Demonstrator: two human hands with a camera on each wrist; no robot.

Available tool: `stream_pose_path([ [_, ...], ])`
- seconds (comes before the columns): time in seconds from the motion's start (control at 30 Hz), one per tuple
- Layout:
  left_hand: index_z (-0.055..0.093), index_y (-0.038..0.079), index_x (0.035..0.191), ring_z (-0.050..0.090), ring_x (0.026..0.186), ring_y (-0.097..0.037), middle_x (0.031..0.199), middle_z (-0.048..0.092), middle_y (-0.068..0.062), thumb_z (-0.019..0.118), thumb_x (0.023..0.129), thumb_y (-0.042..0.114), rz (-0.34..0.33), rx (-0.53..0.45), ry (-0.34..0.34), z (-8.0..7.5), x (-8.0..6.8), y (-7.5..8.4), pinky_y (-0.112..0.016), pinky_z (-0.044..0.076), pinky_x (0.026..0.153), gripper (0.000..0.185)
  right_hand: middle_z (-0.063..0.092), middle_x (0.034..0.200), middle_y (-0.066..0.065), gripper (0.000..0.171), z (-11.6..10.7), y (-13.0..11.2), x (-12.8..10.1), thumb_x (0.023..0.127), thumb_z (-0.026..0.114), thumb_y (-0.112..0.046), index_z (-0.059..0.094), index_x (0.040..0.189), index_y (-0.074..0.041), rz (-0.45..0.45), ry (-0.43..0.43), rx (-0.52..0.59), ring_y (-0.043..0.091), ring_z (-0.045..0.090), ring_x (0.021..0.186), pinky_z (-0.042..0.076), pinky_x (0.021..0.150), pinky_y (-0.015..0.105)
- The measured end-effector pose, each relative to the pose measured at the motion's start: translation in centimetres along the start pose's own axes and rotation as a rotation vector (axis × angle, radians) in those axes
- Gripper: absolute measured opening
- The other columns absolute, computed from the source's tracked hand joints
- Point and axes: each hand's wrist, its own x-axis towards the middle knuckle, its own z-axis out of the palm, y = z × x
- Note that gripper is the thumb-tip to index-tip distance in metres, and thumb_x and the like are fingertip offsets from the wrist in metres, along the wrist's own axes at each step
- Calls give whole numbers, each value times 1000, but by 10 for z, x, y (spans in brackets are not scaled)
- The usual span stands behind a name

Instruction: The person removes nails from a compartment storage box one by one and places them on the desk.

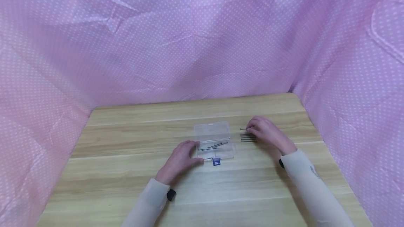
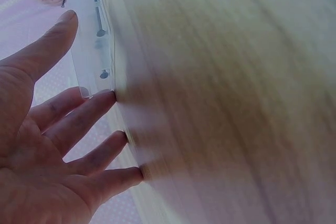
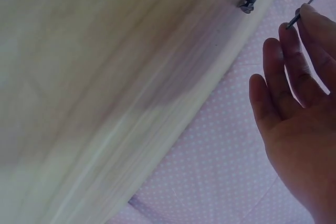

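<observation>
The table (image 1: 126, 171) is pale wood-grain with a smooth, matt face. The small box (image 1: 214, 139) is clear glossy plastic, its nails (image 1: 212, 146) dull grey metal. Pink dotted cloth (image 1: 189, 38) hangs matt and creased.

no readable text, labels or numbers

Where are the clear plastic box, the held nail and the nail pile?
clear plastic box (image 1: 212, 130): head view, on its open lid.
held nail (image 3: 302, 10): right wrist view, on the shank near the head.
nail pile (image 1: 246, 137): head view, mid-pile beside the box.

Cloth-walled recording booth (image 1: 202, 38), wooden table (image 1: 126, 185)
</observation>
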Motion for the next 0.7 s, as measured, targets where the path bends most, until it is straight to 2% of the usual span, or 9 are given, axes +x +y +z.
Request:
stream_pose_path([
  [0.43, 62, 7, 141, 49, 138, -39, 143, 60, -18, 89, 81, 38, 7, -3, 4, 0, -2, 1, -56, 39, 117, 73, 72, 97, 2, 7, 2, 4, 7, 94, 76, -14, 76, 95, -7, 30, -45, 3, 26, 68, 96, 56, 93, 49],
  [0.7, 62, 5, 141, 50, 137, -39, 142, 61, -18, 89, 81, 37, 28, -10, 8, -1, -2, 0, -55, 39, 117, 73, 71, 100, 3, 6, 2, 6, 9, 96, 74, -14, 77, 96, -9, 56, -108, -23, 27, 67, 98, 55, 95, 50],
])
